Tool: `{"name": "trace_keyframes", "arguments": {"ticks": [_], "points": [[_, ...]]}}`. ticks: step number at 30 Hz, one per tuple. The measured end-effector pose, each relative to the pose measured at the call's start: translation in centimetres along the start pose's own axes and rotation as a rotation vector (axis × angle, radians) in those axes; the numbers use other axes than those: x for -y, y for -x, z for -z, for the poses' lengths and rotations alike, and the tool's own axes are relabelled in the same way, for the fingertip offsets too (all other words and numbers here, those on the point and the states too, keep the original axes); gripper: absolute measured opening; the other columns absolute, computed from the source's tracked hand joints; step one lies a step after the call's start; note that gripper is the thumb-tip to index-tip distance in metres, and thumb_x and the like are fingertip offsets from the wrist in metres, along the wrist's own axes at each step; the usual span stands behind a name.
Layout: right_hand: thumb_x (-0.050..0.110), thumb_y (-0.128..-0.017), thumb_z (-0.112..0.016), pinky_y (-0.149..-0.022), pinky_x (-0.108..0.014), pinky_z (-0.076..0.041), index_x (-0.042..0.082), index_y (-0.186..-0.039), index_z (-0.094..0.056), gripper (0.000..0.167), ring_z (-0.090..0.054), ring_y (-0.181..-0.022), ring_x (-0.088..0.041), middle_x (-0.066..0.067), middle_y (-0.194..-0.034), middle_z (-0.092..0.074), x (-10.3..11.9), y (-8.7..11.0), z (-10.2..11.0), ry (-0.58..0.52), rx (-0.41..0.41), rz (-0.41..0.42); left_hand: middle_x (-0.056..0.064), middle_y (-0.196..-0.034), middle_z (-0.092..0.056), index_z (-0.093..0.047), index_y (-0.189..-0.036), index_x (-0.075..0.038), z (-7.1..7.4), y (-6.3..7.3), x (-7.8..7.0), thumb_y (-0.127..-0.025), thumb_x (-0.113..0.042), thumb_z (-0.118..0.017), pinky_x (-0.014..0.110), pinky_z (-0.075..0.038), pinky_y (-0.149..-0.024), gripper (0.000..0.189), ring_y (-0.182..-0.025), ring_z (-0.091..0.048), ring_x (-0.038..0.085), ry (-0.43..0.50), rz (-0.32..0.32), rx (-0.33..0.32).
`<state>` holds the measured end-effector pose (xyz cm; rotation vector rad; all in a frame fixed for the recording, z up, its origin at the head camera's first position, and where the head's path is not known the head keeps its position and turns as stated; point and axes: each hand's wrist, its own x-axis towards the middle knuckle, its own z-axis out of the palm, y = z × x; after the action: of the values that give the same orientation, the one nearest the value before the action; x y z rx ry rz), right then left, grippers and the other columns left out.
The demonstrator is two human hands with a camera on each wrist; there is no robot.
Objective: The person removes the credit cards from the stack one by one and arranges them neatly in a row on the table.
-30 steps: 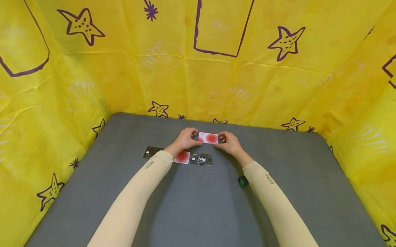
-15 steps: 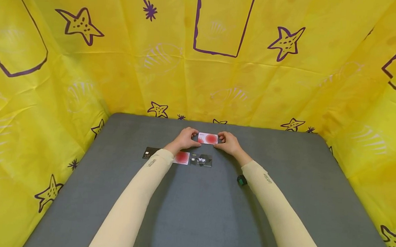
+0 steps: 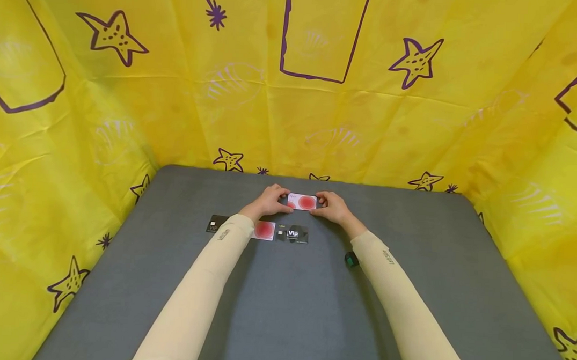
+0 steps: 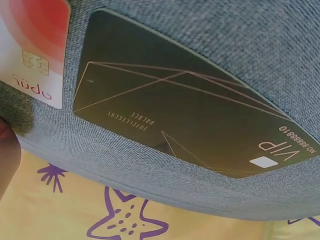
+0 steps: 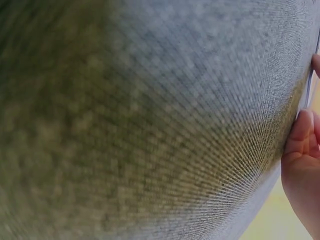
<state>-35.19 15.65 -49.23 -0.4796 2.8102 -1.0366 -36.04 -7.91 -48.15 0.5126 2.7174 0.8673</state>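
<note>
A white card with red circles [image 3: 302,202] lies between both hands near the table's far side. My left hand [image 3: 269,200] pinches its left end, thumb at the near corner. At the opposite end my right hand [image 3: 334,208] pinches it between thumb and curled fingers. Closer in is a row of cards: a black VIP card [image 4: 175,95], a second white-and-red card [image 3: 265,230] and a dark patterned Vip card [image 3: 293,234]. My left wrist and sleeve cover part of that row in the head view. The right wrist view catches the right thumb [image 5: 300,132] at a card's thin edge.
The grey cloth-covered table [image 3: 283,308] reaches back to a yellow curtain [image 3: 253,108] with purple starfish drawings, which also encloses both sides. A small black device with a green face [image 3: 351,259] shows at the right forearm's sleeve.
The head view has drifted very slightly, shifting everything a little to the left. Both hands keep their hold on the white-and-red card.
</note>
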Motion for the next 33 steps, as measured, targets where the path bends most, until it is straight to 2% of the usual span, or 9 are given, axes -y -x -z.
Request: {"name": "trace_keyframes", "arguments": {"ticks": [9, 15, 28, 33], "points": [[0.019, -0.080, -0.080, -0.076, -0.031, -0.039, -0.004, -0.124, -0.060, 0.053, -0.049, -0.084, -0.024, -0.012, -0.096, -0.054, -0.10, 0.02, -0.02, -0.017, -0.004, 0.003, 0.013, -0.121, -0.051, -0.056, -0.135, -0.006, -0.05, 0.14, 0.18, -0.087, -0.028, -0.075, 0.038, -0.038, -0.102, 0.057, -0.113, -0.044, 0.027, 0.044, 0.000, -0.013], [0.021, -0.080, -0.080, -0.074, -0.029, -0.039, -0.003, -0.123, -0.061, 0.052, -0.048, -0.082, -0.023, -0.012, -0.095, -0.054, -0.16, 0.00, 0.08, -0.038, -0.002, -0.008, 0.012, -0.120, -0.052, -0.057, -0.134, -0.006, -0.10, 0.03, 0.16, -0.087, -0.028, -0.075, 0.037, -0.038, -0.101, 0.055, -0.112, -0.045, 0.026, 0.030, -0.008, -0.021], [0.020, -0.080, -0.081, -0.072, -0.029, -0.039, -0.004, -0.118, -0.061, 0.048, -0.049, -0.079, -0.022, -0.012, -0.094, -0.056, -0.07, 0.23, 0.13, -0.052, -0.029, 0.023, 0.011, -0.122, -0.051, -0.058, -0.132, -0.006, -0.22, -0.33, 0.23, -0.087, -0.030, -0.074, 0.037, -0.038, -0.103, 0.053, -0.112, -0.046, 0.025, 0.002, 0.005, -0.019], [0.020, -0.080, -0.082, -0.072, -0.029, -0.040, -0.003, -0.119, -0.061, 0.050, -0.050, -0.080, -0.022, -0.012, -0.097, -0.057, -0.11, 0.13, 0.07, -0.054, -0.037, 0.019, 0.013, -0.120, -0.052, -0.058, -0.131, -0.004, -0.19, -0.33, 0.23, -0.088, -0.028, -0.074, 0.037, -0.037, -0.103, 0.053, -0.111, -0.046, 0.026, -0.011, -0.021, -0.020]]}}
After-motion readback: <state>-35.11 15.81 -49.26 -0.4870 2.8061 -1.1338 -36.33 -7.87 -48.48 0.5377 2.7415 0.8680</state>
